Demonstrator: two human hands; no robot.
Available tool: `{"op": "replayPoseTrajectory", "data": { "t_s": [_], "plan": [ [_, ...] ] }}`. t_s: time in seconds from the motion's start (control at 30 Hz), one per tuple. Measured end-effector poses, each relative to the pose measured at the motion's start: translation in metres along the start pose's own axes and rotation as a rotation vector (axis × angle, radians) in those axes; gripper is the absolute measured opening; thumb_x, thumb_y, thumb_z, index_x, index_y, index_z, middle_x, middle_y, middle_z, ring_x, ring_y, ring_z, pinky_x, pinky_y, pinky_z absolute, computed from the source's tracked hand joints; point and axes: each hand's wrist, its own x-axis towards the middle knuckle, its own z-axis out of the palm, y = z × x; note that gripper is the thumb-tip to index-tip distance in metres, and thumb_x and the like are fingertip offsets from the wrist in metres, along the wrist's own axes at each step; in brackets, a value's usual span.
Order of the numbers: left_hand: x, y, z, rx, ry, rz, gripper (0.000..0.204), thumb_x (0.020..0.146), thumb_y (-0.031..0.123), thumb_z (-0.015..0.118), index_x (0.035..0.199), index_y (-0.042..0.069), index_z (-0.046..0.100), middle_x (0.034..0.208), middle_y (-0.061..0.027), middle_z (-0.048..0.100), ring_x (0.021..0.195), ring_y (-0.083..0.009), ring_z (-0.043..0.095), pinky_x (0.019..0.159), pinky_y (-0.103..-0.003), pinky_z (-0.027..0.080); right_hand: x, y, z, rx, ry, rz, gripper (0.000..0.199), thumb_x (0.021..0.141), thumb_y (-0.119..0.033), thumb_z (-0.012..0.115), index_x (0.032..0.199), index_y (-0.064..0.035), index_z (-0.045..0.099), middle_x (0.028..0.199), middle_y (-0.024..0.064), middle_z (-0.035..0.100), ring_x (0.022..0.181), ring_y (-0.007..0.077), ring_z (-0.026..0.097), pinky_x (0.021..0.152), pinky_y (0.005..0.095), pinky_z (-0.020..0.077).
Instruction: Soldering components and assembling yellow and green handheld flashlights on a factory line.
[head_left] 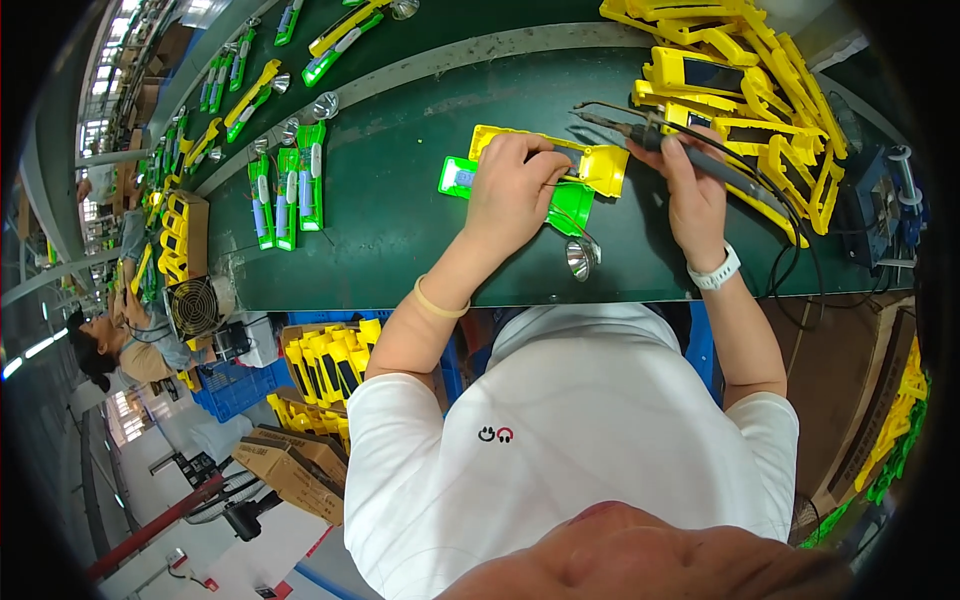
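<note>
My left hand (508, 192) lies over a yellow plastic lamp casing (606, 168), its thumb and fingers drawn together at the casing's middle. What the fingertips pinch is hidden. Partly under that casing is a green casing (572, 206) with a pale cell at its left end. A round silver reflector (579, 259) hangs off it on thin wires, near the bench's front edge. In my right hand (692, 190) is a soldering iron (648, 136) with a dark cable; its tip points left, above the bench and apart from the casing.
Yellow casings (745, 80) lie heaped at the far right. Beside them stands a blue soldering station (872, 205). Several green lamp units (286, 195) lie left on the green bench (390, 190). A fan (194, 306) and a co-worker (140, 345) are farther left.
</note>
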Motion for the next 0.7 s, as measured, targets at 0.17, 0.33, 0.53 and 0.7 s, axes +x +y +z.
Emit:
{"op": "replayPoseTrajectory", "data": {
  "t_s": [0.17,0.33,0.53,0.7],
  "plan": [
    [0.005,0.002,-0.007,-0.065,-0.224,-0.111,0.010,0.073,0.008,0.064,0.083,0.007,0.066,0.078,-0.0077,0.063,0.075,-0.0257,0.059,0.066,-0.035,0.047,-0.019,-0.011,-0.019,-0.029,0.053,0.014,0.020,0.087,-0.007,0.057,0.098,-0.0060,0.040,0.071,0.0019,0.049,0.050,0.0061,0.042,0.045,0.0201,0.0351],
    [0.011,-0.001,-0.010,-0.038,-0.281,-0.025,0.007,0.069,0.010,0.066,0.076,0.009,0.065,0.071,-0.0067,0.059,0.070,-0.0246,0.058,0.061,-0.035,0.047,-0.027,-0.003,-0.030,-0.128,-0.061,0.018,0.021,0.084,-0.006,0.060,0.093,-0.0056,0.041,0.073,0.0008,0.048,0.056,0.0045,0.043,0.048,0.0186,0.0348],
    [0.020,0.007,-0.014,0.077,-0.397,-0.038,0.006,0.068,0.010,0.065,0.074,0.009,0.064,0.068,-0.0067,0.057,0.069,-0.0249,0.059,0.060,-0.036,0.048,-0.028,-0.002,-0.028,-0.335,-0.136,0.001,0.023,0.080,-0.007,0.066,0.089,-0.0037,0.044,0.075,0.0002,0.049,0.064,0.0047,0.043,0.055,0.0200,0.0361],
    [0.020,0.005,-0.012,0.093,-0.382,-0.019,0.006,0.068,0.010,0.066,0.074,0.009,0.064,0.068,-0.0068,0.057,0.068,-0.0249,0.059,0.059,-0.036,0.047,-0.030,-0.002,-0.025,-0.375,-0.131,-0.009,0.024,0.079,-0.008,0.067,0.090,-0.0031,0.045,0.075,0.0010,0.050,0.063,0.0058,0.044,0.056,0.0204,0.0370]
  ]
}}
